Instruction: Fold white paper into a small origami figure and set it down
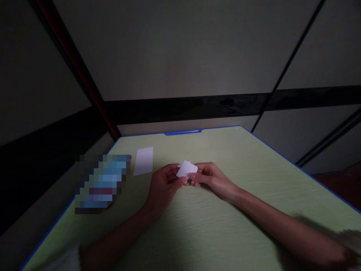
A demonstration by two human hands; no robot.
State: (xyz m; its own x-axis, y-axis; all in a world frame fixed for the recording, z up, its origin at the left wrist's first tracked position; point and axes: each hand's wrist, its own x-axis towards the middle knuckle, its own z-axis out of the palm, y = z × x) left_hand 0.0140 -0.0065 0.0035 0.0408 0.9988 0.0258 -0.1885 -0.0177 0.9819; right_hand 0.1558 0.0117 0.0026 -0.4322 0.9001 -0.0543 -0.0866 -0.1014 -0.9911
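Dim room, pale panels [180, 49] crossed by a glossy black band [180, 108], blue-edged greenish table [225, 150] in front

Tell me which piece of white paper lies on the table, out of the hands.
The larger rectangular sheet, beyond the left hand; the smaller, folded-looking paper is held between that hand and the right hand.

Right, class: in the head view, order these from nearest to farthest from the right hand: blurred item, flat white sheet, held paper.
1. Held paper, touching the right hand.
2. Flat white sheet, on the left.
3. Blurred item, farther left.
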